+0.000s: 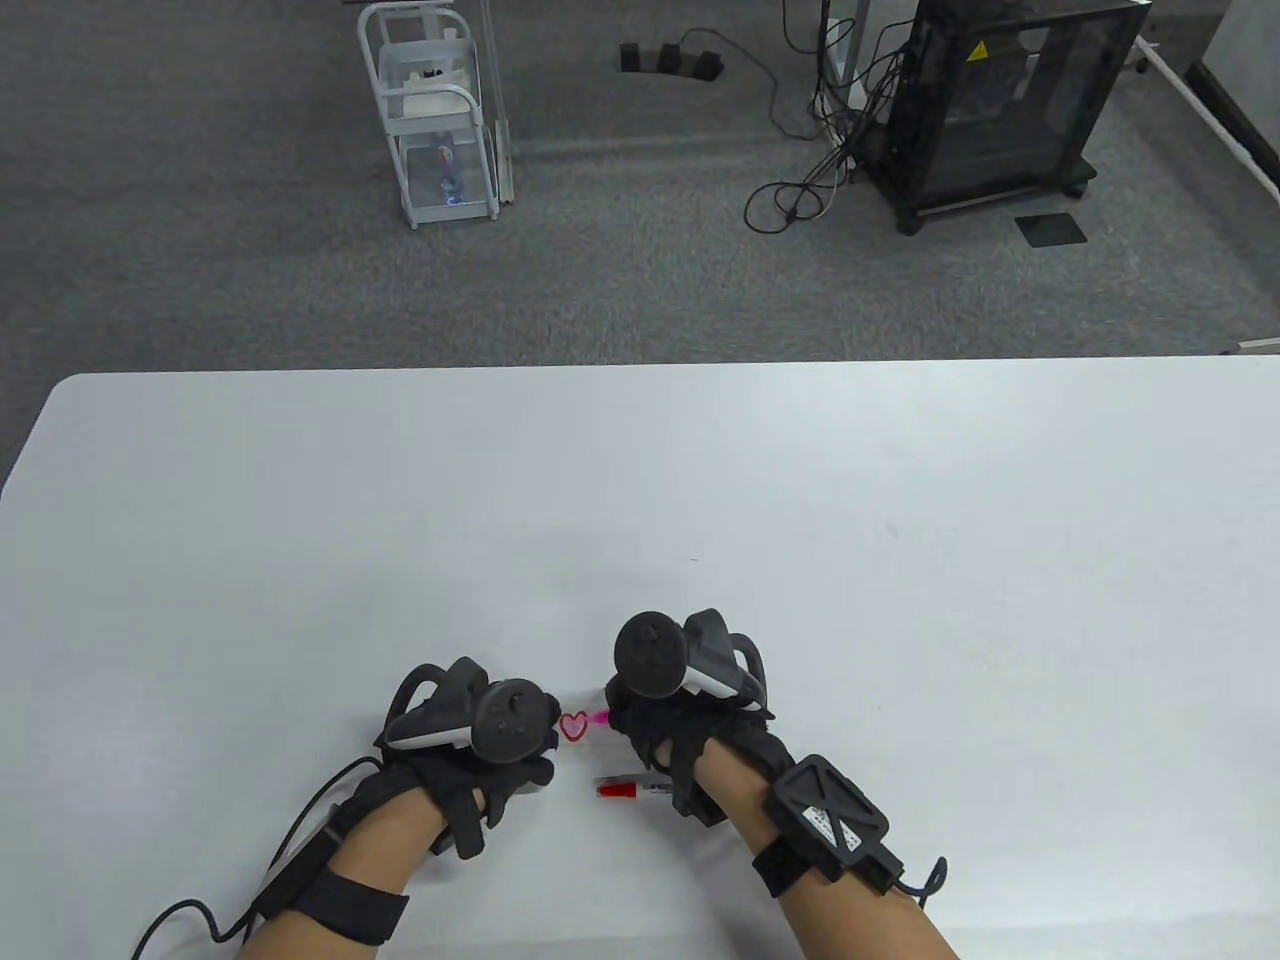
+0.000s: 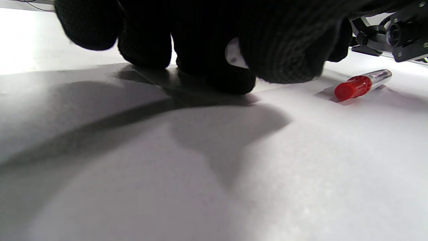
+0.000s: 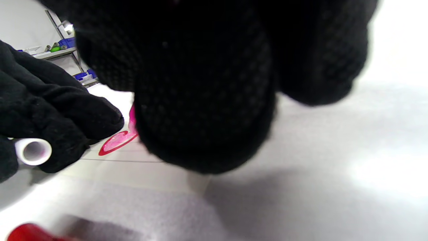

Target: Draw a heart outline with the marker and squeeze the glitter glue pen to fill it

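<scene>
- Closest to my table cam are the two gloved hands at the bottom edge: left hand (image 1: 470,740) and right hand (image 1: 680,730), with the little red heart (image 1: 573,726) sitting right between them on the white table (image 1: 640,500).
- Right hand has its fingers curled around a pink glitter glue pen (image 1: 598,717). The tip points left at the heart and looks to be touching or just above its right edge; I can't tell which.
- In the right wrist view the heart (image 3: 117,142) has a red outline with pink filling inside, and it's drawn on a sheet of paper (image 3: 133,167).
- Left hand's fingers are curled, fingertips (image 2: 230,80) down on the paper just beside the heart. It also has a small white cap (image 3: 33,151) tucked in the fingers.
- The red-capped marker (image 1: 628,789) lies flat on the table, just below the heart, partly under the right hand.
- Only container-ish thing: a white cart (image 1: 435,120) on the floor, well behind the table, with stuff on its shelves too small to identify.
</scene>
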`<action>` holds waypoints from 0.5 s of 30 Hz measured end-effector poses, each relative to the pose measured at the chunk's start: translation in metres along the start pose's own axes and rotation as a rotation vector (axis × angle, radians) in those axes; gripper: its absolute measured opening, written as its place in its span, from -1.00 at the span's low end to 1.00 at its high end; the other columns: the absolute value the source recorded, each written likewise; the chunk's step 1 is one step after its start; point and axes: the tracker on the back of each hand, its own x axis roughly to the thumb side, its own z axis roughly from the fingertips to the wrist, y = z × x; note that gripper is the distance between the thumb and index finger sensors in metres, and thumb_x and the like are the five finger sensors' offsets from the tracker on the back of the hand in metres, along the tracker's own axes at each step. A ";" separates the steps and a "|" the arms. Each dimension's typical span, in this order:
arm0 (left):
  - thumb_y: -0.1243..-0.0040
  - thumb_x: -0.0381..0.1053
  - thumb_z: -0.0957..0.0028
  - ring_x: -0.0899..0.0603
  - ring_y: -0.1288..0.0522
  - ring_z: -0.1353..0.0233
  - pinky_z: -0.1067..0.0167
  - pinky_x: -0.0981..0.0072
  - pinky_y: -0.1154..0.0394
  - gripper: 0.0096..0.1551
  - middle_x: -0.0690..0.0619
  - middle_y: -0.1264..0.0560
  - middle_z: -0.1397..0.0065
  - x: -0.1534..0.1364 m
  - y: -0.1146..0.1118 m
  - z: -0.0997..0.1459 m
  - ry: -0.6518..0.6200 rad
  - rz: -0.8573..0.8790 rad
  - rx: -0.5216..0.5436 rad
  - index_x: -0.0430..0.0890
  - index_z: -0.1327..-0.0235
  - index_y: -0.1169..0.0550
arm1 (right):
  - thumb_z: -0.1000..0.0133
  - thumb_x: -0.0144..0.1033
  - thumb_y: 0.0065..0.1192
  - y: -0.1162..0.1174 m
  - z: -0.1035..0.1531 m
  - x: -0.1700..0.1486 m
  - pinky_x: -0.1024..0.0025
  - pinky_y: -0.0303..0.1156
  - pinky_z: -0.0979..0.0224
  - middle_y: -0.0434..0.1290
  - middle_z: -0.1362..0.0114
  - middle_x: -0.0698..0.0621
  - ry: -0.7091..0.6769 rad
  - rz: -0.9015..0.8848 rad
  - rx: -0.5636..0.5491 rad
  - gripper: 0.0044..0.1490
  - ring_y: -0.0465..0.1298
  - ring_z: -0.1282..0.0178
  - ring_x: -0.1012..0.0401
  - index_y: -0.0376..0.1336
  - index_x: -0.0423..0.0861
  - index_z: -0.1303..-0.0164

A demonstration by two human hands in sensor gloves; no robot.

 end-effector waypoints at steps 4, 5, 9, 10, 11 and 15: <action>-0.35 0.17 0.03 -0.28 -0.42 -0.49 -0.27 -0.16 -0.40 -0.51 0.01 -0.48 -0.51 0.000 0.000 0.000 0.000 0.000 0.000 -0.07 -0.05 -0.67 | 0.06 -0.25 0.43 0.000 0.000 0.000 0.37 0.74 0.28 0.75 0.13 -0.12 0.002 0.000 -0.011 -0.44 0.78 0.51 0.31 0.51 -0.23 -0.09; -0.35 0.17 0.03 -0.28 -0.42 -0.49 -0.27 -0.16 -0.40 -0.51 0.01 -0.48 -0.51 0.000 0.000 0.000 0.000 0.000 0.000 -0.07 -0.05 -0.67 | 0.05 -0.24 0.43 0.000 0.001 0.000 0.38 0.74 0.28 0.75 0.12 -0.12 0.003 0.002 -0.008 -0.44 0.78 0.50 0.32 0.50 -0.23 -0.10; -0.35 0.17 0.03 -0.28 -0.42 -0.48 -0.27 -0.16 -0.40 -0.51 0.01 -0.48 -0.51 0.000 0.000 0.000 0.001 0.000 0.000 -0.08 -0.05 -0.67 | 0.06 -0.25 0.42 0.000 0.000 0.002 0.38 0.74 0.30 0.75 0.15 -0.12 0.001 0.002 -0.020 -0.44 0.77 0.53 0.32 0.51 -0.23 -0.09; -0.35 0.17 0.03 -0.28 -0.42 -0.48 -0.27 -0.16 -0.40 -0.51 0.01 -0.48 -0.51 0.000 0.000 0.000 0.001 -0.001 0.000 -0.07 -0.05 -0.67 | 0.05 -0.24 0.42 0.000 0.001 0.002 0.39 0.74 0.29 0.75 0.14 -0.12 0.009 0.003 0.000 -0.44 0.77 0.52 0.33 0.50 -0.22 -0.10; -0.35 0.17 0.03 -0.28 -0.42 -0.49 -0.27 -0.16 -0.40 -0.51 0.01 -0.48 -0.51 0.000 0.000 0.000 0.001 -0.001 -0.001 -0.07 -0.05 -0.67 | 0.05 -0.25 0.42 0.001 0.000 0.001 0.39 0.74 0.29 0.75 0.15 -0.12 0.006 0.003 -0.025 -0.44 0.77 0.52 0.33 0.50 -0.22 -0.10; -0.35 0.17 0.03 -0.28 -0.42 -0.48 -0.27 -0.16 -0.40 -0.51 0.01 -0.48 -0.51 0.000 0.000 0.000 0.000 0.000 -0.001 -0.07 -0.05 -0.67 | 0.05 -0.25 0.41 0.000 0.000 0.002 0.39 0.74 0.30 0.75 0.15 -0.12 0.011 0.009 -0.003 -0.44 0.77 0.52 0.33 0.50 -0.23 -0.10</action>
